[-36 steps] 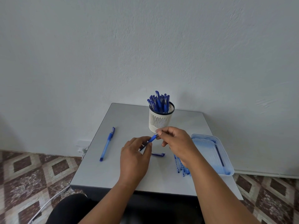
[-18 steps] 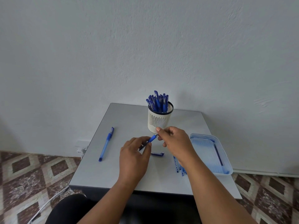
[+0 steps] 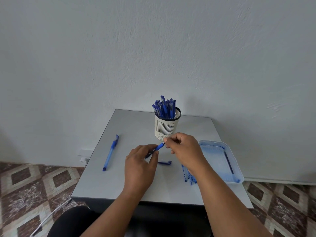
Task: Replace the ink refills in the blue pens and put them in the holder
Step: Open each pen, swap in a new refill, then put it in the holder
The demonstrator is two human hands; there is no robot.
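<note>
The blue pen (image 3: pixel 158 148) in work was held above the middle of the desk (image 3: pixel 119 182), at the centre of the frame. It had a blue grip section with a short silver-looking tip at its upper right end; the lower left part of the barrel was hidden by fingers. It lay tilted, tip end higher and toward the right.

The left hand (image 3: pixel 141 165) came in from the bottom centre, back of hand toward the camera, fingers curled round the lower part of the pen. The right hand (image 3: pixel 185 151) came in from the lower right, with thumb and forefinger pinched at the pen's tip end. Whether they gripped the tip piece or a refill could not be told. The pen bridged the two hands, its grip section showing between them.

A loose blue cap (image 3: pixel 165 162) lay on the desk just below and right of the left hand. A cluster of thin refills (image 3: pixel 188 177) lay on the desk under the right wrist, partly covered. A second capped blue pen (image 3: pixel 110 152) lay apart at the left side of the desk.

The white slotted holder (image 3: pixel 166 126) stood upright behind the hands, just above the right hand's fingers, full of blue pens (image 3: pixel 165 107). A clear blue-tinted tray (image 3: pixel 238 175) sat at the right edge of the desk, with one dark thin refill (image 3: pixel 228 162) in it.
</note>
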